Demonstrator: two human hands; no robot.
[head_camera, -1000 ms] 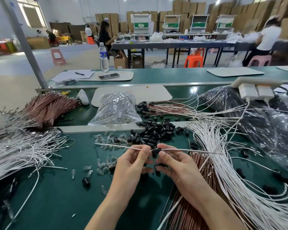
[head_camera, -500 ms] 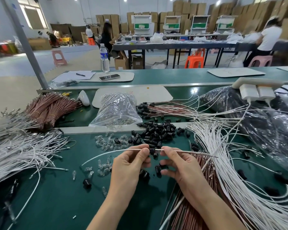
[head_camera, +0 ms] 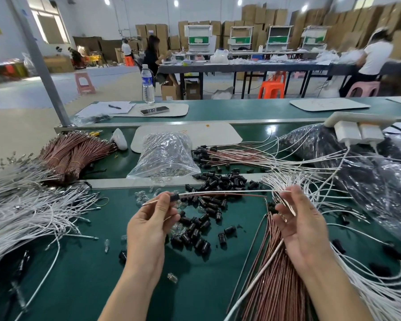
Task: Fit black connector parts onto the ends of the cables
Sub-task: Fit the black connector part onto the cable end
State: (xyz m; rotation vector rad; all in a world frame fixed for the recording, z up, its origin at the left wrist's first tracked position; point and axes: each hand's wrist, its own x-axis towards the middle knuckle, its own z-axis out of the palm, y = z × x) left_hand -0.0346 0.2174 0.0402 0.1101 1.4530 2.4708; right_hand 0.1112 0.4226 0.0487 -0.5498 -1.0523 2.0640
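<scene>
Fingers (head_camera: 163,201) of the left hand (head_camera: 148,225) pinch a black connector (head_camera: 174,197), held above the green desk (head_camera: 79,274) a little left of centre. A white cable (head_camera: 229,192) and a brown cable (head_camera: 248,195) run side by side from the connector to the right, nearly level. A short thin end sticks out to the left past the thumb.

The right hand (head_camera: 305,228) is raised at the far end of those two cables, palm turned inward, with its index finger upright and the others loosely curled. The white cable reaches as far as the index fingertip; whether these fingers grasp it or are released I cannot tell.

Loose black connectors (head_camera: 218,181) lie in a pile on the desk behind and between the hands, and more are scattered nearer (head_camera: 195,237). Small clear bulbs (head_camera: 141,196) lie just left of the pile. Behind them sits a clear plastic bag (head_camera: 164,156).

A fan of brown cables (head_camera: 271,274) lies under the right forearm, with white cables (head_camera: 380,293) curving beside it on the right. More white cables (head_camera: 21,212) are heaped at the left edge, and a tied brown bundle (head_camera: 67,156) lies behind them. Dark plastic bags (head_camera: 380,177) fill the right side, below a white power strip (head_camera: 357,130). On the far desk stand a water bottle (head_camera: 148,85) and a phone (head_camera: 154,110).
</scene>
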